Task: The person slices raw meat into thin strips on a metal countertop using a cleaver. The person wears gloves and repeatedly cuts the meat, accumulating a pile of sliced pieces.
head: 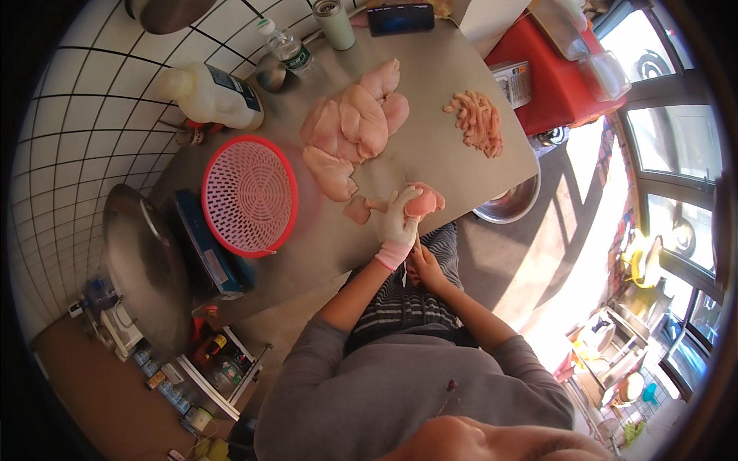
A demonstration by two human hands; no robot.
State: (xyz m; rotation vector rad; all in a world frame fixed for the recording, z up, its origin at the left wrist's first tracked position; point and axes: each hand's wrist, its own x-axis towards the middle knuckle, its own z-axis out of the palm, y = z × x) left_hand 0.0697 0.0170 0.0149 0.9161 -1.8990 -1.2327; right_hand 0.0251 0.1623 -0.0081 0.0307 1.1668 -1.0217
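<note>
My left hand (398, 225), in a white glove with a pink cuff, grips a piece of raw chicken breast (424, 201) at the table's near edge. Just below it, my bare right hand (428, 268) is closed around a thin knife-like tool (418, 241), mostly hidden by the fingers. Small chicken scraps (358, 210) lie left of the glove. Beyond them, several raw chicken breasts (351, 124) are heaped on the metal table (426, 127). A small pile of cut chicken strips (477, 123) sits at the right.
A pink plastic colander (292, 199) stands at the left, beside a blue box (204, 248). Along the tiled wall are a large jug (222, 95), a water bottle (291, 52), a tumbler (334, 26) and a phone (400, 19). A metal basin (510, 208) is below the right edge.
</note>
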